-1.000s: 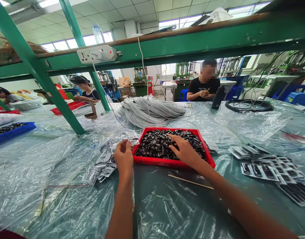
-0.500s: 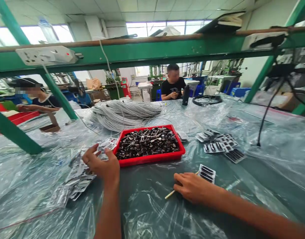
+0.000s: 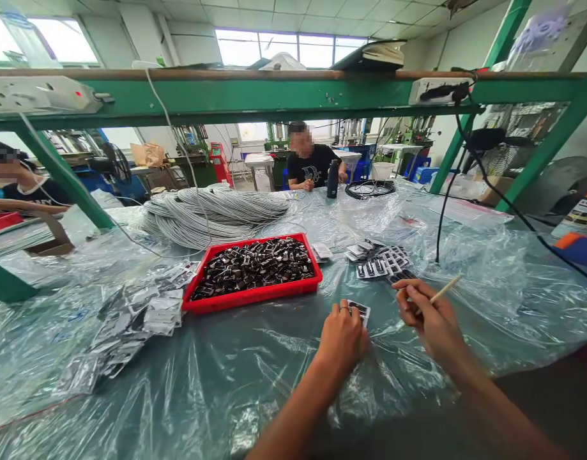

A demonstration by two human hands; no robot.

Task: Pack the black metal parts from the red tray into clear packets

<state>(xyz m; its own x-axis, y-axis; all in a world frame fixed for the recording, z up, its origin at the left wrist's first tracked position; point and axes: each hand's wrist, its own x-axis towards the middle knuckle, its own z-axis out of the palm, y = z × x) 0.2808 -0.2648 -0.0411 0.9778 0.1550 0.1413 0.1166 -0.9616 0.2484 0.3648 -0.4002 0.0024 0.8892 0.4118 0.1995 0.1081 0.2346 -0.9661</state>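
My left hand (image 3: 343, 335) is closed, its fingers curled down over a small white-edged card of dark strips (image 3: 361, 311) on the table, covering part of it. To its right, my right hand (image 3: 430, 319) is raised a little and pinches a thin pale stick (image 3: 446, 289) that slants up to the right. Just beyond that hand lies a pile of similar cards (image 3: 382, 263) with dark strips. A red tray (image 3: 255, 297) full of small black-and-silver parts (image 3: 259, 268) stands to the left of my left hand.
Silvery flat packets (image 3: 130, 319) are heaped left of the tray. Behind it lies a big coil of grey cable (image 3: 211, 214). A black bottle (image 3: 332, 179) stands near a seated person (image 3: 315, 160). A green shelf frame (image 3: 274, 96) spans above; a black cord (image 3: 444, 220) hangs at right.
My left hand has moved from the silvery packets at left across to the small card. My right hand has lifted off to the right with the stick. The view has turned right.
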